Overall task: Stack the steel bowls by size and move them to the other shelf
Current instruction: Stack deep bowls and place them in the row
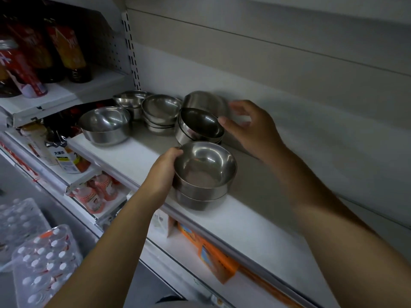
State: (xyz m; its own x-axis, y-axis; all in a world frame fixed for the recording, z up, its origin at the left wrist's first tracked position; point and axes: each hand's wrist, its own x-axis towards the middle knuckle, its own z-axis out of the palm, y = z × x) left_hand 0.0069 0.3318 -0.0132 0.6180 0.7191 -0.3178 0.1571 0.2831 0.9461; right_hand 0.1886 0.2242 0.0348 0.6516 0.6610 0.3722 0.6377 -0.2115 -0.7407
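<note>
The left hand clamps a near stack; the right hand, fingers apart, touches a tilted bowl. Other bowls remain unstacked, none moved.

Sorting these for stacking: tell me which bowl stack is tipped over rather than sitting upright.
The tilted stack by the right hand, leaning so its opening faces sideways. The others, including the stack that the left hand grips, sit upright.

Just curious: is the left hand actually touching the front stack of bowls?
Touching. The head view shows the left hand wrapped against the rim and side of the front stack of bowls, with no gap.
</note>
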